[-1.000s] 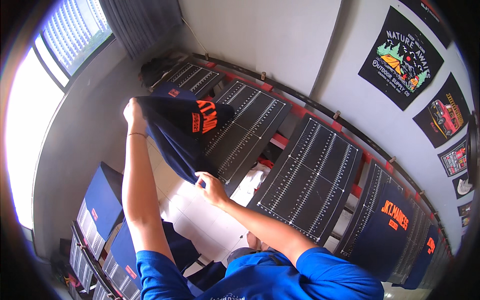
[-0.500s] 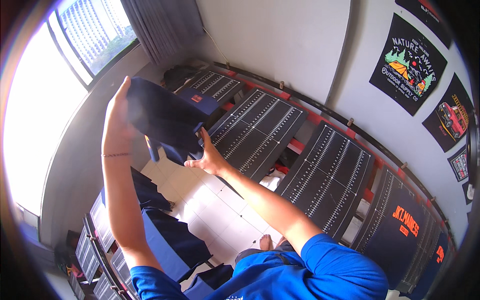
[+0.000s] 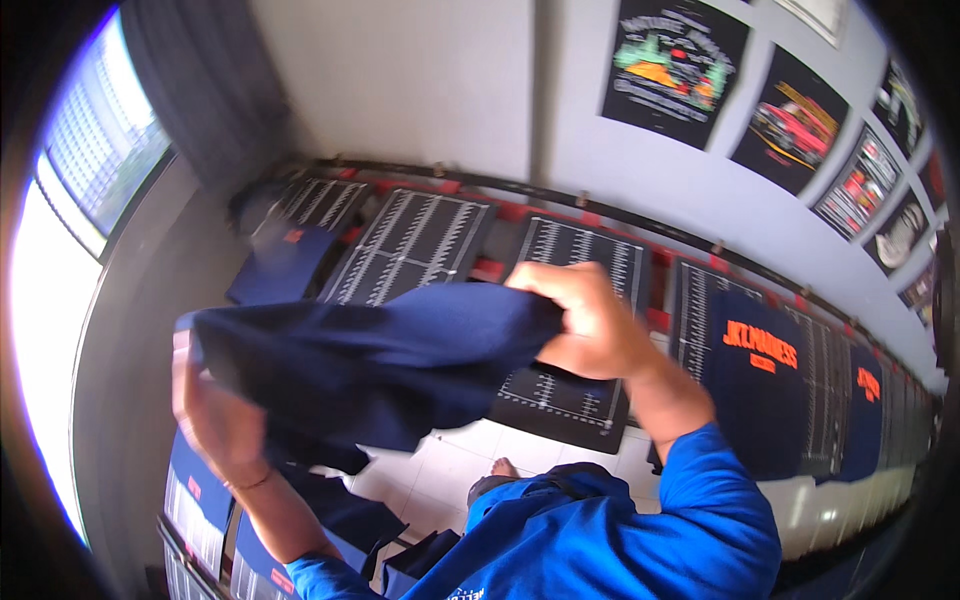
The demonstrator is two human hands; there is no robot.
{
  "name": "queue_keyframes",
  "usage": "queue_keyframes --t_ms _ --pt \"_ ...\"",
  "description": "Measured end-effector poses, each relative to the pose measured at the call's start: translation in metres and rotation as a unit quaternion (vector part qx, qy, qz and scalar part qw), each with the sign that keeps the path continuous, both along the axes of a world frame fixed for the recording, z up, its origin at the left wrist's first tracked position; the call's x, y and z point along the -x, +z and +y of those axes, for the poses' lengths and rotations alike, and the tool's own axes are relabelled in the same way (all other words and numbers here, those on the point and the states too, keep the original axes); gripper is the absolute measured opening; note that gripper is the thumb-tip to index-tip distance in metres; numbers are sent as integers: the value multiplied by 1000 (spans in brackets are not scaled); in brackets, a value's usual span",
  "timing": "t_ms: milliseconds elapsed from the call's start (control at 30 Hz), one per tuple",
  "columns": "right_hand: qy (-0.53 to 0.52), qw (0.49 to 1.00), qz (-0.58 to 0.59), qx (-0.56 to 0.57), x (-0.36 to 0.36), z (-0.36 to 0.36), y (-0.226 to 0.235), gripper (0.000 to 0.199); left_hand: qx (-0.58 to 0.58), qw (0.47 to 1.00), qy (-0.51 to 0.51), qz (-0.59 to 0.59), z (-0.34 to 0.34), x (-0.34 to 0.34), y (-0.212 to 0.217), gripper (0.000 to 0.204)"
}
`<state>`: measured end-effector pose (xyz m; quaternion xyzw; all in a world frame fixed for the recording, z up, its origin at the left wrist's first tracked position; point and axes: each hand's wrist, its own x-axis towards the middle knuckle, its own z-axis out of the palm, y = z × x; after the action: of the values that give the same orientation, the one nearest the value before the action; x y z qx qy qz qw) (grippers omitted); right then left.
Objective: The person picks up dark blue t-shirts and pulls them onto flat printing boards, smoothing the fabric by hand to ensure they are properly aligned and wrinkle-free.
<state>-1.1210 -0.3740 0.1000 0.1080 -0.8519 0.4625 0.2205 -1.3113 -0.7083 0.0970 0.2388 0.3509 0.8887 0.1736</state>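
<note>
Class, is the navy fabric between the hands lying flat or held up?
Held up: the navy fabric spans between the left hand and right hand, part of its lower edge showing against the floor tiles.

Left hand (image 3: 220, 420) is showing blurred, fingers smearing at the left end of the navy cloth (image 3: 380, 360) — exact grip isn't reading. Right hand (image 3: 585, 315) is gripping the cloth's right end, and the folds are hiding its fingertips. Cloth is also covering the near end of the marked board (image 3: 410, 235). Blue shirt (image 3: 630, 530) is running off the near edge, cutting its chest print short. Bare foot (image 3: 503, 467) is showing only partly. Dark heap (image 3: 258, 205), far left, is blurring — kind unclear. Curtain (image 3: 205, 90) and white-bordered sheet (image 3: 818, 12) are running off the picture's far edge.
</note>
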Motion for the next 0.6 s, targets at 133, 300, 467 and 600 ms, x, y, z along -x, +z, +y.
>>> queue_keyframes --t_ms 133,300,467,600 --pt "-222 945 9 -241 -153 30 63 31 -64 990 119 51 33 -48 45 44" --pt "-530 798 76 -277 -296 63 92 32 -50 982 42 175 188 -187 61 45" --pt "-566 716 52 -405 -470 164 105 41 85 827 251 496 325 -285 61 50" --pt "-662 657 -75 -352 -557 262 90 34 50 992 -99 68 436 -321 78 37"
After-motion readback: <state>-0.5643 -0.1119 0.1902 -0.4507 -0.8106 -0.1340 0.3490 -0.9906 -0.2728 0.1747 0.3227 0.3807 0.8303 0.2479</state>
